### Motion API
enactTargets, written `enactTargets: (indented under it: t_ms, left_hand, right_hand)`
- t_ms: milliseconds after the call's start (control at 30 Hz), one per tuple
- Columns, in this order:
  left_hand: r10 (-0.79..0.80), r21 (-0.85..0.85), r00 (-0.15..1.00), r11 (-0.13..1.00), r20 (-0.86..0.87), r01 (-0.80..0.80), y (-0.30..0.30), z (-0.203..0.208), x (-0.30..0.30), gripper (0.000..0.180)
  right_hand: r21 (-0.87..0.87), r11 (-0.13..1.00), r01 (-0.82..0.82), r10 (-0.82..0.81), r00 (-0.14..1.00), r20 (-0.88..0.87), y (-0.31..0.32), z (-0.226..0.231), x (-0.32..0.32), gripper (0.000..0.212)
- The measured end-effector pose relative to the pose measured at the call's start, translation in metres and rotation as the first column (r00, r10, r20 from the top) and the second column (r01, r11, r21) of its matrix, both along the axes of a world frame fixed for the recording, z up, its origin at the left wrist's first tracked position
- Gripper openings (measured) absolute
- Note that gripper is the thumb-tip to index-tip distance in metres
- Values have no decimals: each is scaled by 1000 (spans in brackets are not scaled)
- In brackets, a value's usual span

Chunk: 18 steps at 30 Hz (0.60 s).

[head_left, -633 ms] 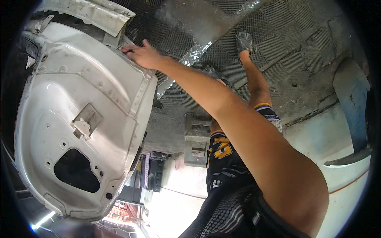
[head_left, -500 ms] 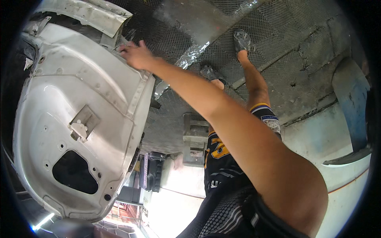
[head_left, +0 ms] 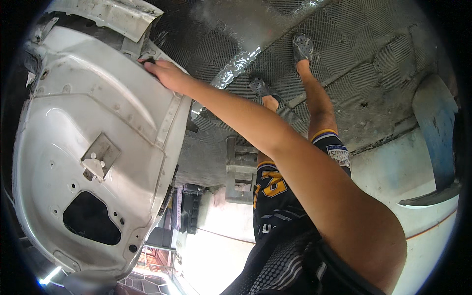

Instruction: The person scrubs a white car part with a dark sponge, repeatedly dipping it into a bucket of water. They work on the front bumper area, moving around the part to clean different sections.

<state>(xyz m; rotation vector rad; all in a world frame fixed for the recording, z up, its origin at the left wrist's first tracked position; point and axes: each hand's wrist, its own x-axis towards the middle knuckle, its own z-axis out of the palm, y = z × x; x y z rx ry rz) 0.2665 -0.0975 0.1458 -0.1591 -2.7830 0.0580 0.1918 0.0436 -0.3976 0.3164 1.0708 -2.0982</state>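
My right arm reaches across to the upper left, over a large white car body panel. At the panel's upper right edge, my right hand is closed on a small black object. Only part of this object shows at the fingertips; its kind cannot be made out. The panel has a curved rim, several small holes, a large dark opening and a metal bracket fixed near its middle. My left hand is not in view.
A bent metal piece sits above the panel. Wet streaks mark the dark textured floor near my feet. A grey plastic stool stands beside my legs. Farther right, a blue-grey curved panel rests by the pale wall.
My right hand has gone from spread, blurred fingers to a grip on the small black object at the panel's edge. The panel appears slightly shifted in view.
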Motion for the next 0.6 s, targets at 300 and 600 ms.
enactTargets:
  t_ms: [300, 600]
  left_hand:
    - [36, -24, 999, 999, -6, -36, 6, 10, 16, 36]
    - [2, -23, 1000, 1000, -6, -2, 7, 5, 8, 32]
  right_hand:
    - [340, 936, -94, 3, 966, 257, 34, 45, 15, 51]
    - [277, 959, -66, -41, 931, 363, -45, 0, -63, 62]
